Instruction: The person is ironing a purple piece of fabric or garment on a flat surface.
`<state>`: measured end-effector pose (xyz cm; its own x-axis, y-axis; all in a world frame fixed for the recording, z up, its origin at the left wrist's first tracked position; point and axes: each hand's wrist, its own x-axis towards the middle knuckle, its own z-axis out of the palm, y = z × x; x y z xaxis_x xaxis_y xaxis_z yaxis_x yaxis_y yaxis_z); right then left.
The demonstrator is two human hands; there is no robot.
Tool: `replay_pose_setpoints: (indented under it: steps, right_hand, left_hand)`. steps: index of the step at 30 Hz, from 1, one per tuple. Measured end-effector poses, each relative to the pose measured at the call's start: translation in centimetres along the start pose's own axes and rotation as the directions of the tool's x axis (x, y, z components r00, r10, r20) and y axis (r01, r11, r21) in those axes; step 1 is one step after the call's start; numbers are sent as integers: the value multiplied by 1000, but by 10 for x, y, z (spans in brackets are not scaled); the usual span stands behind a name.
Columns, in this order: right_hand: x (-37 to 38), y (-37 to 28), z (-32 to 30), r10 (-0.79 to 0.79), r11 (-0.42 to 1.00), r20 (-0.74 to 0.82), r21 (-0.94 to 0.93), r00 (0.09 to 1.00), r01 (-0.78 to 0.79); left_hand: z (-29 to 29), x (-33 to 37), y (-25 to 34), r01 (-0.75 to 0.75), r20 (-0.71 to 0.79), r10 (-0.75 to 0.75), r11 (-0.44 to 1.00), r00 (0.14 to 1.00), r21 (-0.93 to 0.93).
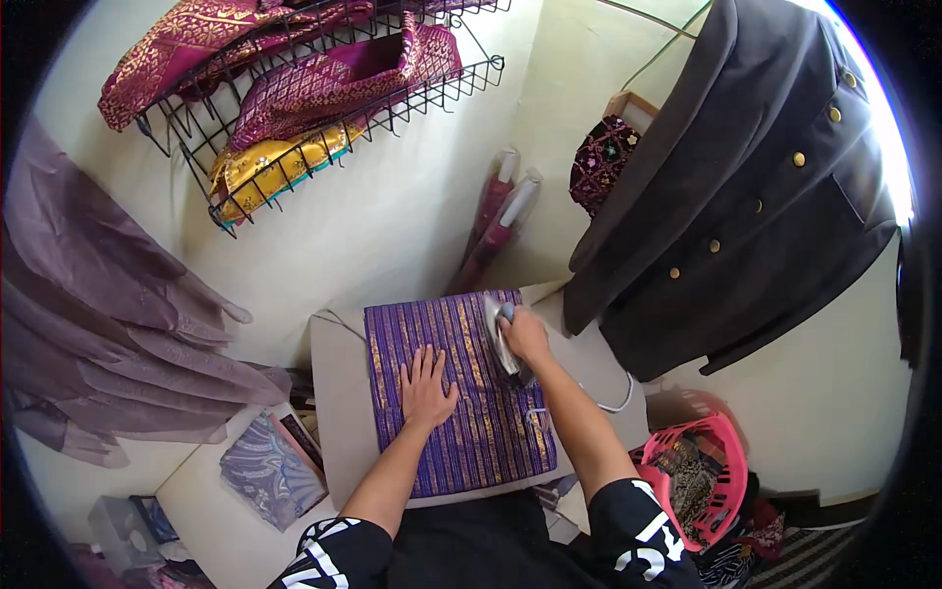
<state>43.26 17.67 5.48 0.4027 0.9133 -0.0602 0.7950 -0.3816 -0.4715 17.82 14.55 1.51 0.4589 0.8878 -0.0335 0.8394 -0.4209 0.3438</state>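
Observation:
A purple cloth with gold stripes (pixel 456 432) lies spread on a pale ironing board (pixel 339 412). My left hand (pixel 427 385) rests flat on the cloth near its middle, fingers apart. My right hand (pixel 527 336) grips the handle of a grey clothes iron (pixel 498 339), which stands on the cloth's far right part. The iron's white cord (pixel 618 402) trails off the board's right side.
A dark jacket with gold buttons (pixel 746 187) hangs at the right. A black wire rack (pixel 324 108) on the wall holds maroon and yellow fabrics. Mauve sheer cloth (pixel 88 324) hangs left. A pink basket (pixel 721 471) of clothes sits lower right. Folded patterned fabric (pixel 270 471) lies lower left.

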Motion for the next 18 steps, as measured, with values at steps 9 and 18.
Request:
replay_pose_setpoints:
  steps: [9, 18]
  right_hand:
    - [0, -7, -9, 158, 986, -12, 46, 987, -157]
    - [-40, -102, 8, -170, 980, 71, 115, 983, 162]
  left_hand:
    - [6, -6, -12, -32, -51, 28, 996, 998, -80]
    - [-10, -22, -60, 156, -91, -156, 988, 983, -16]
